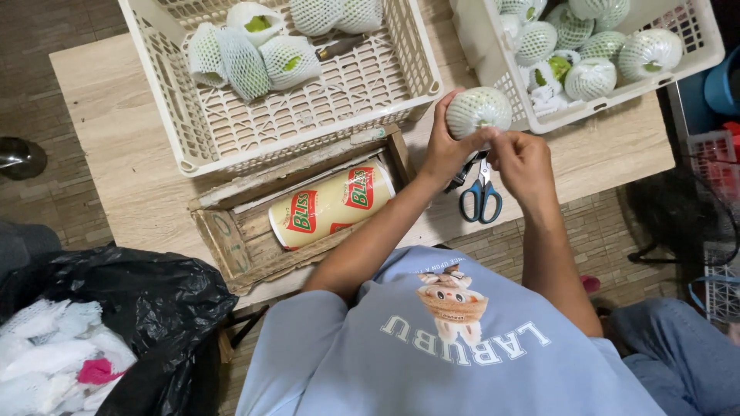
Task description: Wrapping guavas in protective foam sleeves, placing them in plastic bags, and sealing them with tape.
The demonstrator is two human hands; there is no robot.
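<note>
Over the counter (116, 131), the left hand (445, 150) grips a netted fruit (479, 112) while the right hand (522, 158) seemingly pinches its netting, between one crate (193, 146) holding few netted fruits and another crate (697, 38) nearly full.

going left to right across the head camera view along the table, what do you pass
Left crate holding netted fruit → wooden box with a yellow roll → left hand holding a netted fruit → scissors → right hand → right crate.
</note>
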